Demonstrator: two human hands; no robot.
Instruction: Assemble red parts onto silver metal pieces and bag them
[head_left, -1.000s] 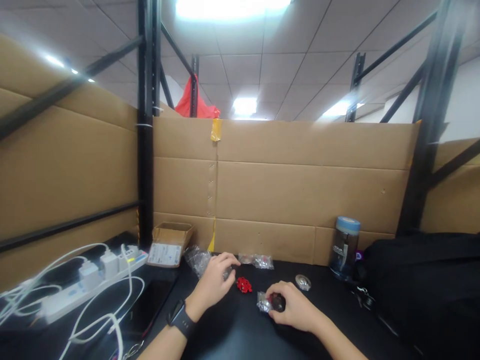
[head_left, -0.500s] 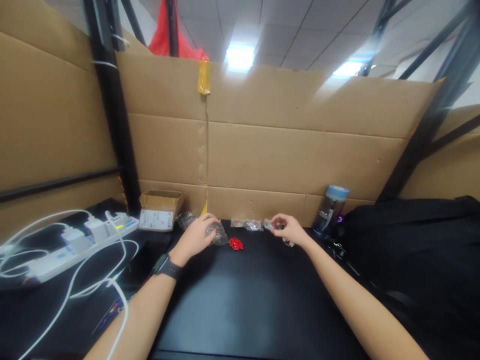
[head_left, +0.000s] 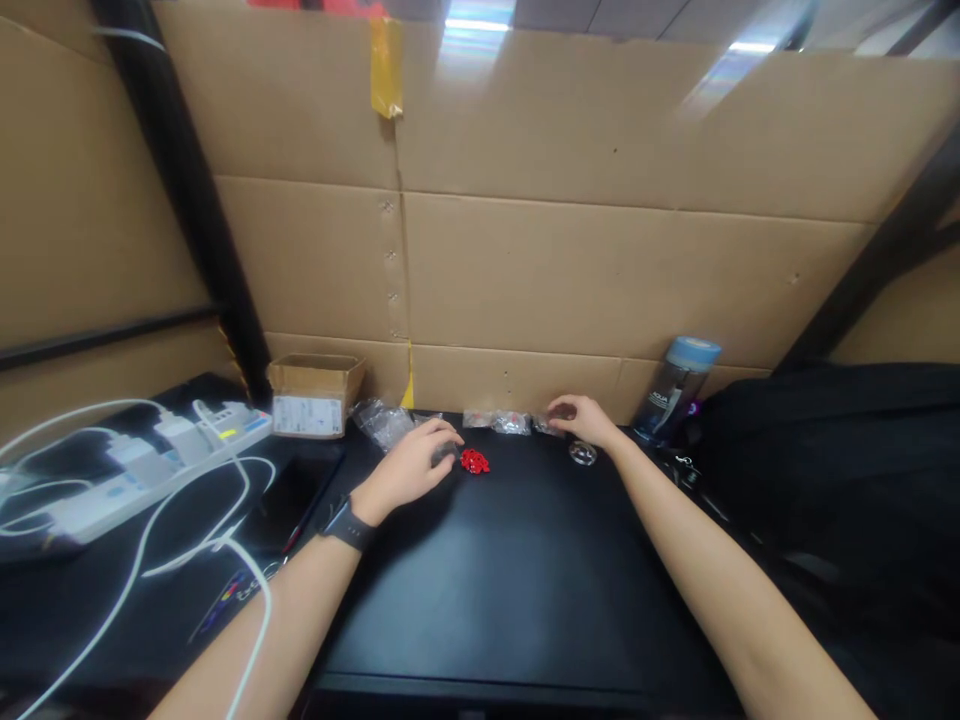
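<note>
My left hand [head_left: 421, 458] hovers low over the black table, fingers curved and thumb apart, with nothing visible in them. Just right of its fingertips lies a small heap of red pieces [head_left: 475, 461]. Crumpled clear plastic bags [head_left: 386, 424] lie behind that hand. At the back, my right hand [head_left: 586, 418] has thumb and fingertips closed at a small clear plastic packet [head_left: 546, 425], which they partly hide. Left of it, in a row, are another clear packet [head_left: 511, 422] and a flatter one [head_left: 478, 418]. A round shiny clear item [head_left: 583, 453] lies below my right wrist.
A small open cardboard box [head_left: 309, 412] stands at the back left. A white power strip [head_left: 161, 470] with cables, and a dark phone-like slab [head_left: 294, 495], lie left. To the right are a blue-lidded bottle [head_left: 675, 390] and a black bag [head_left: 832, 480]. Cardboard walls [head_left: 525, 280] enclose the back.
The view has tilted down. My left hand has moved right, off the plastic bags and closer to the red pieces. My right hand stays by the packet, and the round clear item shows more fully.
</note>
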